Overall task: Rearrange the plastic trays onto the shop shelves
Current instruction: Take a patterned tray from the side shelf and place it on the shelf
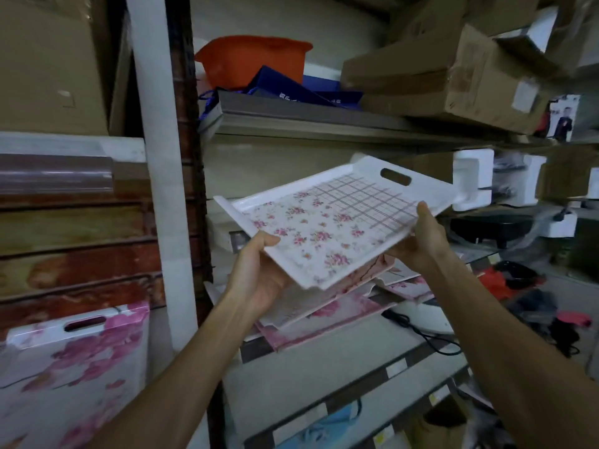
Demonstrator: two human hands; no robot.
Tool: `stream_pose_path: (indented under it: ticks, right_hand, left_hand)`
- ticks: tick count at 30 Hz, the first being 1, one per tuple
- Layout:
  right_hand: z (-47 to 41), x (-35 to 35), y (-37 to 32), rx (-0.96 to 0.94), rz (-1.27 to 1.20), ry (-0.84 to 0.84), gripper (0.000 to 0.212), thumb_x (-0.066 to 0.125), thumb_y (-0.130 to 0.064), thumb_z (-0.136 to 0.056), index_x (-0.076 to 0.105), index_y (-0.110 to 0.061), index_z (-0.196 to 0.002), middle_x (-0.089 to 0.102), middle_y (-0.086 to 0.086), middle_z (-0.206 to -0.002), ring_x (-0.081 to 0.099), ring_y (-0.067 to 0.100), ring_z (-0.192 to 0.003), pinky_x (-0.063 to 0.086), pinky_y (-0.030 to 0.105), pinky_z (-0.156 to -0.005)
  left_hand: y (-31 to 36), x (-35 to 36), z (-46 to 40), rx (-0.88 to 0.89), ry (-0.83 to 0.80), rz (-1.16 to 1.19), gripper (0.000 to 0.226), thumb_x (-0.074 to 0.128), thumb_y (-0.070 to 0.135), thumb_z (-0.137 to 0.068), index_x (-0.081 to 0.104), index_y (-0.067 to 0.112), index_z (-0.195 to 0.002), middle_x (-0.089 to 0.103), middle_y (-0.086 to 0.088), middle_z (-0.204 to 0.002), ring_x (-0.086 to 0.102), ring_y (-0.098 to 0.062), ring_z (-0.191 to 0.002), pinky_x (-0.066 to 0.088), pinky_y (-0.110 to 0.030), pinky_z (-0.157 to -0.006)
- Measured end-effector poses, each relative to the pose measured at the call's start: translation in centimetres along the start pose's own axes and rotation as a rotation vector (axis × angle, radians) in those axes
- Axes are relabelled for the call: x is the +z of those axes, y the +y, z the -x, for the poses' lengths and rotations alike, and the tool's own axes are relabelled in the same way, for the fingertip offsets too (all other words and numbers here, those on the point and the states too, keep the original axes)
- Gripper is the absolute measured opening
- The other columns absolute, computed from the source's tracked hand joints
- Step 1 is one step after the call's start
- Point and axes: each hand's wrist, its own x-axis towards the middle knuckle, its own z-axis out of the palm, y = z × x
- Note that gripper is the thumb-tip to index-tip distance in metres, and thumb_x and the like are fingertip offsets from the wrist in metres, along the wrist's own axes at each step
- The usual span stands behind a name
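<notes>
Overhead, cardboard boxes [453, 76], floral tray [324, 228] held over stacked trays [324, 309]

Nothing here is coming through clearly enough to read. Pale lettering is showing on the dark blue bag [293, 89] lying just right of the orange tub [256, 58], but it is blurring into unreadable marks. Further right of the tub, a white label [524, 94] is sticking to a cardboard box [453, 76], its print too faint to make out. Below the tub, small tags [396, 367] are sitting along a shelf edge [340, 398], looking blank.
</notes>
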Motion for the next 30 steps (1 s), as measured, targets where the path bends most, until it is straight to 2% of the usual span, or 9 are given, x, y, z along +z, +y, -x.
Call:
stream_pose_path:
  ticks: [3,5,7,9,12,17,20,23,30]
  right_hand:
    - [0.6,-0.1,0.6,0.001,-0.111,0.153,0.024,0.037,-0.028,-0.104,0.054,-0.016,-0.093,0.064,0.007,-0.093,0.063,0.025,-0.08,0.054,0.047,-0.073]
    - [0.5,-0.9,1.6,-0.005,-0.057,0.259,0.018,0.04,-0.024,-0.102,0.053,-0.012,-0.105,0.063,0.006,-0.099,0.064,0.024,-0.081,0.055,0.044,-0.068]
    - [0.7,-1.7,3.1,0.0,0.008,0.333,0.031,0.044,-0.029,-0.1,0.05,-0.011,-0.124,0.063,0.004,-0.102,0.063,0.023,-0.085,0.056,0.046,-0.078]
    - [1.1,-2.2,4.6,-0.002,0.045,0.372,0.033,0.049,-0.035,-0.097,0.055,-0.013,-0.121,0.065,0.004,-0.106,0.064,0.022,-0.091,0.054,0.048,-0.089]
    - [2.2,-2.5,6.0,-0.024,0.052,0.327,0.015,0.055,-0.033,-0.095,0.058,-0.018,-0.098,0.066,0.006,-0.111,0.065,0.023,-0.1,0.055,0.042,-0.081]
    - [4.8,-1.6,8.0,-0.07,0.145,0.22,0.035,0.054,-0.036,-0.093,0.062,-0.012,-0.117,0.07,0.007,-0.107,0.067,0.027,-0.101,0.056,0.045,-0.083]
    - [6.5,-0.4,9.6,-0.068,0.207,0.179,0.028,0.056,-0.038,-0.091,0.066,-0.014,-0.103,0.071,0.008,-0.097,0.068,0.028,-0.095,0.056,0.047,-0.084]
    - [8.0,1.6,11.2,-0.088,0.24,0.129,0.026,0.051,-0.037,-0.094,0.064,-0.016,-0.089,0.067,0.005,-0.083,0.066,0.024,-0.081,0.054,0.037,-0.067]
    - [10.0,6.4,14.5,-0.075,0.322,0.036,0.035,0.048,-0.037,-0.096,0.067,-0.009,-0.106,0.071,0.006,-0.092,0.068,0.026,-0.087,0.054,0.037,-0.069]
  left_hand:
    - [-1.3,-0.9,2.4,-0.046,-0.008,-0.048,0.038,0.043,0.006,-0.088,0.059,0.018,-0.119,0.072,-0.006,-0.117,0.071,-0.027,-0.103,0.052,-0.05,-0.087]
    - [-1.8,-1.7,3.8,-0.067,-0.024,-0.114,0.041,0.045,0.007,-0.088,0.057,0.019,-0.126,0.07,-0.005,-0.122,0.069,-0.026,-0.106,0.053,-0.048,-0.085]
    - [-2.0,-2.8,5.0,-0.053,-0.032,-0.168,0.049,0.051,0.007,-0.087,0.051,0.018,-0.135,0.066,-0.007,-0.129,0.065,-0.029,-0.115,0.057,-0.047,-0.083]
    - [-1.5,-3.8,6.1,-0.009,-0.035,-0.207,0.05,0.055,0.012,-0.091,0.047,0.019,-0.14,0.061,-0.009,-0.134,0.06,-0.032,-0.121,0.057,-0.05,-0.084]
    - [0.7,-5.7,7.5,0.049,0.0,-0.258,0.043,0.044,0.035,-0.1,0.047,0.02,-0.14,0.061,-0.01,-0.135,0.059,-0.032,-0.123,0.048,-0.058,-0.095]
    - [6.6,-10.8,9.4,0.033,0.161,-0.387,0.069,0.033,0.06,-0.094,0.054,0.009,-0.135,0.062,-0.015,-0.133,0.058,-0.033,-0.123,0.039,-0.057,-0.105]
    - [9.5,-13.2,10.1,-0.015,0.183,-0.702,0.068,0.036,0.061,-0.093,0.062,0.008,-0.126,0.066,-0.019,-0.124,0.062,-0.035,-0.116,0.043,-0.051,-0.101]
    - [10.9,-13.8,10.8,-0.029,0.163,-1.008,0.047,0.05,0.053,-0.088,0.072,0.02,-0.112,0.073,-0.008,-0.113,0.069,-0.023,-0.105,0.052,-0.038,-0.092]
    - [11.5,-17.0,13.6,-0.005,0.177,-1.201,0.033,0.05,0.046,-0.096,0.062,0.032,-0.124,0.074,-0.001,-0.112,0.071,-0.023,-0.101,0.054,-0.05,-0.093]
